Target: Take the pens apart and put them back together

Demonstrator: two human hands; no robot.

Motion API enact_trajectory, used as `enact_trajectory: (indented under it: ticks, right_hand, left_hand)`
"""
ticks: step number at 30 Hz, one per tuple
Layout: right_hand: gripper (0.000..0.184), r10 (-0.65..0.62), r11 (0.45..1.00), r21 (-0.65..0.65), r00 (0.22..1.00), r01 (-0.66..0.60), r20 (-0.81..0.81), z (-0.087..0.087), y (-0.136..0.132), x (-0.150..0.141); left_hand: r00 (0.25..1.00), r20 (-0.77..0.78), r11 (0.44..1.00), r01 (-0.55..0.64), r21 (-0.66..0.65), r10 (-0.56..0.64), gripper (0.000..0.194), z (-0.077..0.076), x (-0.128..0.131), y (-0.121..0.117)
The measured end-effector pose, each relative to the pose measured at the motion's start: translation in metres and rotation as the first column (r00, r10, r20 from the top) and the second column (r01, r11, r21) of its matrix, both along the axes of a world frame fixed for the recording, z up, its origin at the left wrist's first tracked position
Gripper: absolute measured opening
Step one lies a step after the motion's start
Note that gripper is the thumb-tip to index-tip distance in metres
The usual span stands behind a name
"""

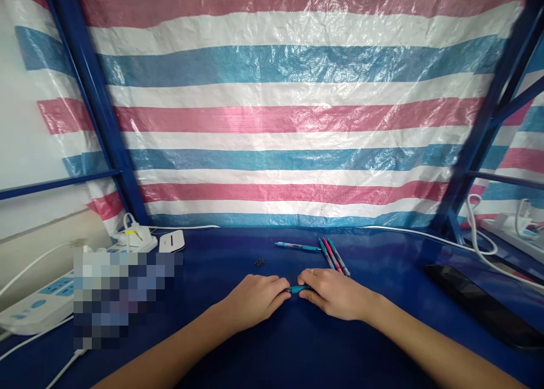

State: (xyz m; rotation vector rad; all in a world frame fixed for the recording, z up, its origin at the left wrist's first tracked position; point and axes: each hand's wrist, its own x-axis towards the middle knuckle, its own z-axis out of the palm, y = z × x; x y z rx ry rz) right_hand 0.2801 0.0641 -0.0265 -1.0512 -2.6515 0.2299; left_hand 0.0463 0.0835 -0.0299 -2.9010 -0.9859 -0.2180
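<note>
Between my two hands is a blue pen [300, 289], lying level just above or on the desk; I cannot tell which. My left hand [257, 299] pinches its left end. My right hand [335, 293] closes its fingers round the right end, which they hide. Behind the right hand, pink and blue pens [334, 254] lie side by side, slanting away. One more blue pen [297, 246] rests crosswise to their left. A small heap of tiny dark pieces [259, 262] sits beyond my left hand, too small to make out.
A black phone [484, 304] lies on the blue desk [238, 355] at the right. White power strips stand at the left [38, 304] and far right, with cables. Near the left strip is a white box [171, 240]. A blurred-out patch covers something beside it. Striped sheeting hangs behind.
</note>
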Motion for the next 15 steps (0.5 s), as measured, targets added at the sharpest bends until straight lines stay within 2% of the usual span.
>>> enact_trajectory:
  ticks: [15]
  right_hand:
    - [0.026, 0.001, 0.999, 0.037, 0.998, -0.003, 0.067, 0.0011, -0.0004, -0.0010]
  left_hand:
    - [0.998, 0.057, 1.000, 0.009, -0.006, -0.008, 0.023, 0.0029, -0.0014, 0.0011]
